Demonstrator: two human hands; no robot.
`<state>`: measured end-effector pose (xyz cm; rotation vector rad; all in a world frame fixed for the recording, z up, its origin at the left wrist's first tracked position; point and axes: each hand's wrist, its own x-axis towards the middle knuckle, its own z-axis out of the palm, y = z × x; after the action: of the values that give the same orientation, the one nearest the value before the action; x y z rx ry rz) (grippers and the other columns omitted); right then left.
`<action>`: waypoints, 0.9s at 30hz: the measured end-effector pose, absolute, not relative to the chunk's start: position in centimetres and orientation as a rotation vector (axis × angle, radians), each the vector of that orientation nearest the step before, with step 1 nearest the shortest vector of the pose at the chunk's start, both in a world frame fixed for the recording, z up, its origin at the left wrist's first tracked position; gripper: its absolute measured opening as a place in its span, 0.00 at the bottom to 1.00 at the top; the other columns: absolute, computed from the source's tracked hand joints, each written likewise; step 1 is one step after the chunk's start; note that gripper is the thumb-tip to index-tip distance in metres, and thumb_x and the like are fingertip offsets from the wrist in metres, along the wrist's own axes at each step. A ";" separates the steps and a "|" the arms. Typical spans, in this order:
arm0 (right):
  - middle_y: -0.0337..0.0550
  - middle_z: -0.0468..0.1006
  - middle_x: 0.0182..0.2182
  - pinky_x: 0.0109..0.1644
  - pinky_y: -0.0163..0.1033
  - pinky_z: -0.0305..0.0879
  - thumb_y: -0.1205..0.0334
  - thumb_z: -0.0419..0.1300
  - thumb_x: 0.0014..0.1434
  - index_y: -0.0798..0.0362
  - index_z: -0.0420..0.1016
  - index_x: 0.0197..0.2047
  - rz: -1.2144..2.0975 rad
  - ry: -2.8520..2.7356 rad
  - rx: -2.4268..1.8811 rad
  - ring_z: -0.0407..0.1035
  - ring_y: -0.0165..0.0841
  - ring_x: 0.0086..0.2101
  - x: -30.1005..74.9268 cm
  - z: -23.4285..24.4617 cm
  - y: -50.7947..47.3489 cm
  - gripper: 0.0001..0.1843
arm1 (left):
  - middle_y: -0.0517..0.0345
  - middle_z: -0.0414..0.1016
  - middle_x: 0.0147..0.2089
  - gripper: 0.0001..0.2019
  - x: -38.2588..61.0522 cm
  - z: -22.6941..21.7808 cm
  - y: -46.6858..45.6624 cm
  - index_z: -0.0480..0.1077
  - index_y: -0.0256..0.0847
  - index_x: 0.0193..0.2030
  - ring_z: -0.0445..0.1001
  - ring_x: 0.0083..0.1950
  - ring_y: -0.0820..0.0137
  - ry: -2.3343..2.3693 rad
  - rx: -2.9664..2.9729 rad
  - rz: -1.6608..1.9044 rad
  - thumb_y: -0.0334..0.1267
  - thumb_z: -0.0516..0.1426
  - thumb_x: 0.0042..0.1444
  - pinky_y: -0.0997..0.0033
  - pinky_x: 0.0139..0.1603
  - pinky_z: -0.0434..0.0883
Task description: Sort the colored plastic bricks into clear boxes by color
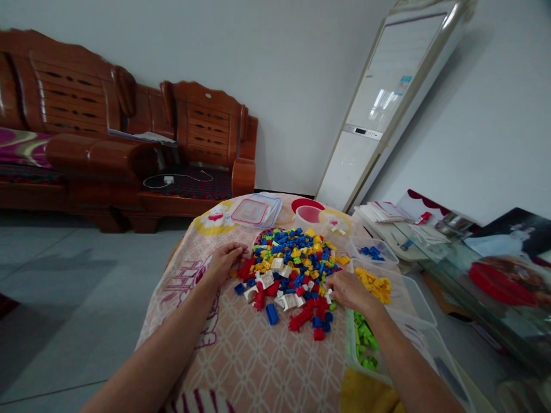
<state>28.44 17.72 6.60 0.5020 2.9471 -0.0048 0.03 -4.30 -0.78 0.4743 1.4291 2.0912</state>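
Note:
A mixed heap of toy building bricks (297, 258) in blue, yellow, red, white and green lies on the cloth-covered table. My left hand (227, 261) rests at the left edge of the heap, its fingers loosely apart with nothing visible in them. On the other side, my right hand (345, 288) reaches into the heap's right edge, fingers pinched together. A small white piece shows beside those fingertips; what they hold is hidden. Nearest me lie a blue brick (272, 314) and red pieces (301, 319).
To the right stand clear plastic boxes holding blue bricks (372, 252), yellow bricks (373, 285) and green bricks (365, 339). Plastic lids (249, 211) and a pink-red round container (309, 214) sit at the table's back. A glass-topped stand (456, 269) is farther right.

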 end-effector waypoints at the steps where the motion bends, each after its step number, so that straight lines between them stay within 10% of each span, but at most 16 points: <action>1: 0.44 0.79 0.32 0.36 0.34 0.55 0.69 0.60 0.47 0.52 0.78 0.31 -0.017 2.938 0.496 0.72 0.36 0.37 28.3 6.5 17.8 0.07 | 0.54 0.75 0.29 0.13 0.1 -0.7 -4.3 0.73 0.33 0.32 0.72 0.28 0.73 1.434 0.469 2.092 0.39 0.65 0.40 0.75 0.28 0.70; 15: 0.38 0.75 0.18 0.17 0.31 0.63 0.63 0.59 0.44 0.55 0.71 0.30 -1.519 2.516 1.094 0.68 0.30 0.16 29.0 7.8 20.1 0.07 | 0.52 0.76 0.30 0.14 -0.2 -0.9 -4.4 0.73 0.33 0.33 0.72 0.27 0.73 1.458 0.458 2.069 0.39 0.65 0.41 0.74 0.28 0.70; 21: 0.45 0.80 0.30 0.37 0.41 0.76 0.59 0.63 0.44 0.57 0.71 0.44 -2.215 2.875 1.595 0.77 0.39 0.32 28.0 8.0 21.8 0.22 | 0.52 0.76 0.30 0.14 0.0 -0.6 -4.5 0.73 0.34 0.32 0.73 0.28 0.72 1.489 0.462 2.079 0.40 0.65 0.41 0.73 0.29 0.71; 27: 0.46 0.80 0.30 0.36 0.41 0.76 0.58 0.61 0.45 0.59 0.73 0.44 -2.067 3.002 1.501 0.77 0.38 0.31 27.3 8.3 21.3 0.22 | 0.51 0.76 0.31 0.15 -0.3 -1.0 -4.4 0.74 0.33 0.32 0.74 0.29 0.70 1.475 0.472 2.089 0.40 0.66 0.39 0.72 0.28 0.71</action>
<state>27.26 21.31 8.31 1.5009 3.0020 -2.0671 -0.27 -4.41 -1.00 0.4722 1.4753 2.0885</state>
